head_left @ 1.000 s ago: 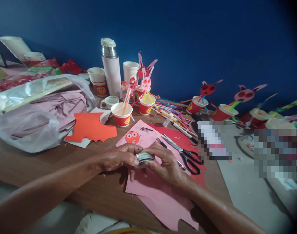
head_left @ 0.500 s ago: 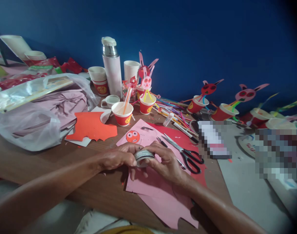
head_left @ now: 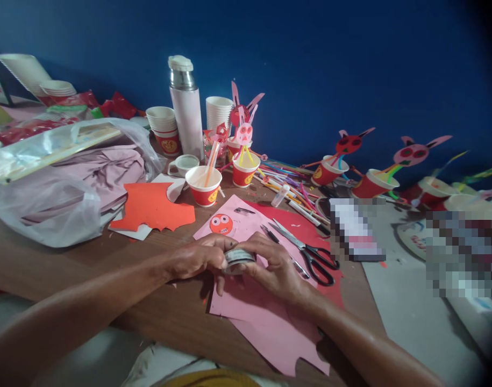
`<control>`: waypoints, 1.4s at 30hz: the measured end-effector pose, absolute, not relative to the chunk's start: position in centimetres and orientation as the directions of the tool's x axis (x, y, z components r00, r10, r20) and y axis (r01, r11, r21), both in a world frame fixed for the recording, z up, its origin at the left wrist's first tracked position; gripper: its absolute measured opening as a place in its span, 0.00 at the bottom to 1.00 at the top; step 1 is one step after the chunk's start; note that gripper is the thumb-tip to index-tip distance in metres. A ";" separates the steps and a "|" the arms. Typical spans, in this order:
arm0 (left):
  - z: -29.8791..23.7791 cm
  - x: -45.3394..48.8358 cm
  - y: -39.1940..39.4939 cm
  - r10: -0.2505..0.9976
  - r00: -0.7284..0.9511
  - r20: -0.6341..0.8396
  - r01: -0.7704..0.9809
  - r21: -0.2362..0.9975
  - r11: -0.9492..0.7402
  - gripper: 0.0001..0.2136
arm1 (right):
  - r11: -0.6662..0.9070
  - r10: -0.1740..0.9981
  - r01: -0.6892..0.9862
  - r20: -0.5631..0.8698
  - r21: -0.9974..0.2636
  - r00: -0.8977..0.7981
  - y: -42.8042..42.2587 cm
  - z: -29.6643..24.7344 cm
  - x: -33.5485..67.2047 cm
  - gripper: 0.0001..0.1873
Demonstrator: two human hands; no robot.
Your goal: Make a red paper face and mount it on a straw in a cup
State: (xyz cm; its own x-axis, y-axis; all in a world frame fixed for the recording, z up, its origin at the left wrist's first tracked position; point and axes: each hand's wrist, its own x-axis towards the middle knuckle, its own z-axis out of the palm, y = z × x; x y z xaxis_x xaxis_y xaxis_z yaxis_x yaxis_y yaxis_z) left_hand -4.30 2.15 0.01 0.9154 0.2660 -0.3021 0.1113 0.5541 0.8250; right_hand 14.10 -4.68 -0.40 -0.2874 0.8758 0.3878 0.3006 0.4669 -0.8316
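Between both hands, over pink paper (head_left: 265,301), is a roll of clear tape (head_left: 238,260). My right hand (head_left: 276,269) grips the roll from the right, thumb below and fingers on top. My left hand (head_left: 201,257) is closed at the roll's left edge, thumb and forefinger pinching there. Any loose tape end is too small to make out. Just beyond the hands lies an orange paper face (head_left: 221,223) with round eyes. Black-handled scissors (head_left: 310,255) and a pen (head_left: 270,233) rest to the right of my right hand.
Orange cut paper (head_left: 152,207) and a plastic bag (head_left: 60,199) lie left. A paper cup with straws (head_left: 204,188), a thermos (head_left: 186,115) and stacked cups (head_left: 163,129) stand behind. Several straws (head_left: 286,180) are strewn at the back. A phone (head_left: 356,231) lies right, near cups with paper rabbit heads (head_left: 411,153).
Both hands keep hold of the tape roll, almost in place. The fingers seen beneath the roll have drawn in slightly. The whole view has shifted a little.
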 end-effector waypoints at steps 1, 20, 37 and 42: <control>0.0 -4.3 2.2 0.271 0.917 -0.294 0.102 0.826 0.554 0.19 | 0.469 0.875 0.305 0.389 -0.829 -0.288 -4.7 -0.4 14.1 0.06; -0.1 -4.1 2.1 0.265 0.939 -0.219 0.034 0.827 0.562 0.16 | 0.442 0.892 0.319 0.371 -0.839 -0.259 -4.7 -1.0 14.4 0.07; 0.6 -4.2 1.8 0.296 0.864 -0.408 0.219 0.832 0.510 0.19 | 0.437 0.891 0.356 0.343 -0.826 -0.298 -4.7 -0.9 14.8 0.09; 0.4 -4.4 2.1 0.231 0.927 -0.296 0.115 0.809 0.577 0.18 | 0.454 0.881 0.342 0.355 -0.823 -0.314 -4.8 -0.5 14.8 0.08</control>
